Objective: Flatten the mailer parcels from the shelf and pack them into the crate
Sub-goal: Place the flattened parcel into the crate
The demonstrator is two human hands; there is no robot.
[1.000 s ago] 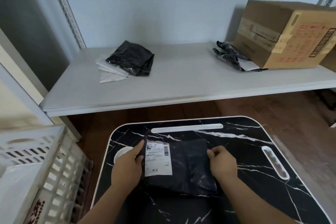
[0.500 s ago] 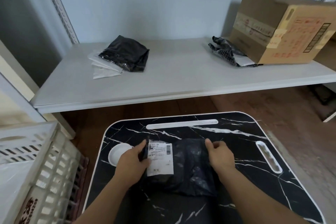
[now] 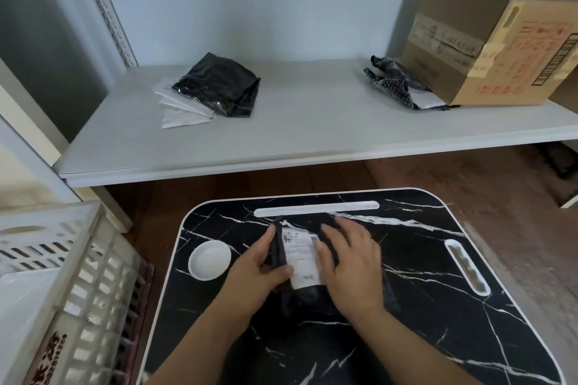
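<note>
While a black mailer parcel (image 3: 305, 291) with a white shipping label lies on the marble-patterned lap table (image 3: 438, 306), the left hand (image 3: 259, 272) curls around its left edge and the right hand (image 3: 350, 266) presses flat on top, fingers straight. Flattening looks under way; packing is yet to come. Far beyond the fingertips, more mailers wait on the grey shelf (image 3: 312, 122): a black bag atop white ones (image 3: 215, 84) and a crumpled one (image 3: 394, 78) against a cardboard box (image 3: 488, 47). Left of the left hand sits the white crate (image 3: 47, 259), above a brown floor.
</note>
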